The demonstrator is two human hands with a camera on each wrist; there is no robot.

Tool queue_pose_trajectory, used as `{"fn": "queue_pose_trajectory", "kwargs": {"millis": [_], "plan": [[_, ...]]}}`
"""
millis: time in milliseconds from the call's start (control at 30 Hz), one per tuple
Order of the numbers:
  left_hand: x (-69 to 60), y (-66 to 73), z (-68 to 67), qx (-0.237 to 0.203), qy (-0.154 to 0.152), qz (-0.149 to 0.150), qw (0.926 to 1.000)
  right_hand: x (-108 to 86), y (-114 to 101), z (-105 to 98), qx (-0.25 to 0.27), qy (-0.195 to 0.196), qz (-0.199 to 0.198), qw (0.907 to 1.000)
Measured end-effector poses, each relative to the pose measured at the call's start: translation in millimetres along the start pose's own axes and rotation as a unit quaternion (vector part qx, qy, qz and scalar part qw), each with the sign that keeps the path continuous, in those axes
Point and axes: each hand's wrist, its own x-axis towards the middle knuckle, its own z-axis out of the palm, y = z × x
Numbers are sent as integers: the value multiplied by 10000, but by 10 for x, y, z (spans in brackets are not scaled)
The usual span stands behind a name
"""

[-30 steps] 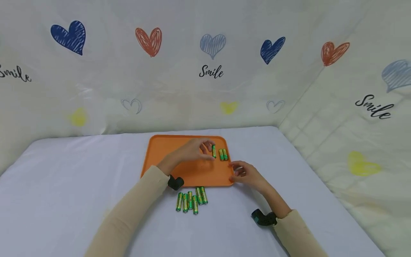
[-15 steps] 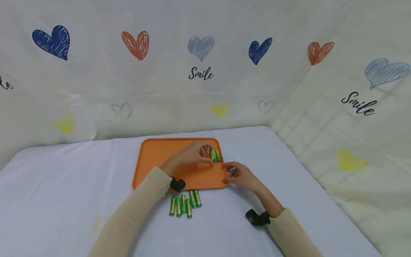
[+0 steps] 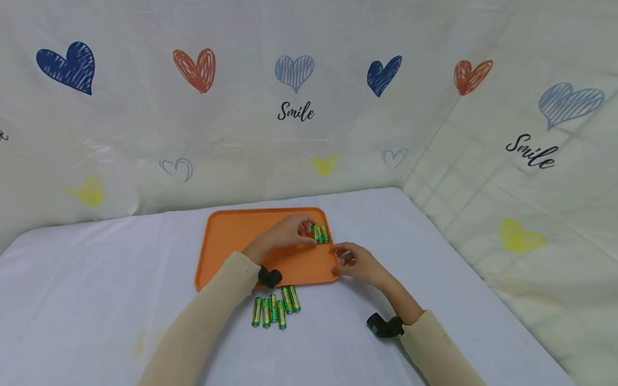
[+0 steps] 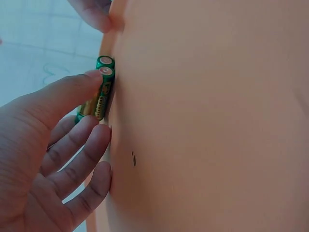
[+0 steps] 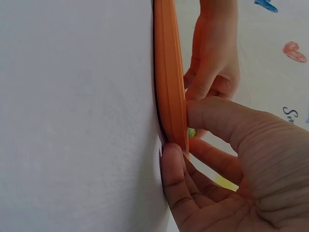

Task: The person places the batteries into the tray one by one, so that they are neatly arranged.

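Observation:
My left hand [image 3: 288, 231] pinches a green and gold battery [image 3: 315, 232] at the right side of the orange tray [image 3: 304, 269]. Beside that battery, two more batteries [image 3: 322, 234] lie side by side in the tray. In the left wrist view my thumb touches the flat end of the held battery [image 4: 106, 72], with the fingers partly below it. My right hand [image 3: 359, 262] is at the tray's right edge. Seen from the right wrist, the thumb lies over the tray rim [image 5: 171, 72] and the fingers are against its outer side.
Several loose green batteries [image 3: 273, 308] lie on the white tablecloth [image 3: 96, 300] in front of the tray, close to the left forearm. A white backdrop [image 3: 232, 118] printed with hearts stands behind and to the right.
My left hand has moved right and set its battery against the two in the tray, closing the gap. The right hand stays at the rim. The head view has shifted slightly.

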Motion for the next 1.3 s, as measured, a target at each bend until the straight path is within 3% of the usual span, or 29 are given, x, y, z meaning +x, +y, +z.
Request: {"fn": "queue_pose_trajectory", "kwargs": {"millis": [667,1000,1300], "plan": [[-45,6,-67,5,35,-9,10000,61,-61,39,-22,-33,-54,10000],[-81,38,-106,-9,-69,163,9998,38,-68,33,-25,-30,-28,10000],[-187,94,-175,404,-13,365,9985,22,-52,26,-146,2,99,9998]]}}
